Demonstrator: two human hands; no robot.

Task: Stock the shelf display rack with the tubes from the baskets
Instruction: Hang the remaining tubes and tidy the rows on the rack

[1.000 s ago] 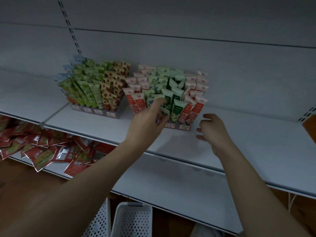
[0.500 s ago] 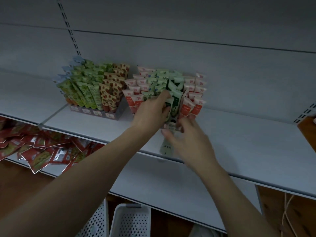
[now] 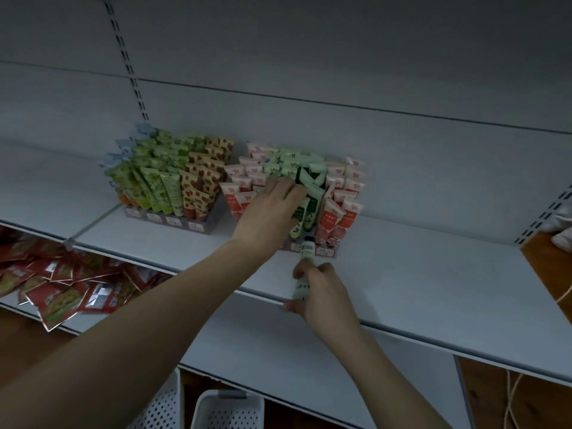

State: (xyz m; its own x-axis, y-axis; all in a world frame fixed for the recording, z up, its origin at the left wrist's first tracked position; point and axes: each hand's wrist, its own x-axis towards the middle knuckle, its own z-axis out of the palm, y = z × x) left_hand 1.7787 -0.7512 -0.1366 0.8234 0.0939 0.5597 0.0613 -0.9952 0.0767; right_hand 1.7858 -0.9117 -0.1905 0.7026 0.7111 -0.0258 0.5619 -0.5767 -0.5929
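A display rack (image 3: 328, 251) of red, pale green and dark green tubes stands on the white shelf (image 3: 418, 274). My left hand (image 3: 272, 209) reaches into its middle rows with fingers spread against the green tubes (image 3: 311, 199). My right hand (image 3: 318, 289) grips a pale green tube (image 3: 307, 252) in front of the rack, cap end pointing at the rack's front row. A second rack (image 3: 173, 222) of green and strawberry-print tubes stands to the left.
Two white perforated baskets (image 3: 226, 410) sit low down under the shelves. Red snack packets (image 3: 62, 286) lie piled on the lower shelf at left. A slotted upright (image 3: 130, 66) runs up the back wall. A cord (image 3: 513, 391) hangs at lower right.
My right hand has drawn back from the rack toward the shelf's front edge with the pale green tube. My left hand has pushed deeper among the green tubes.
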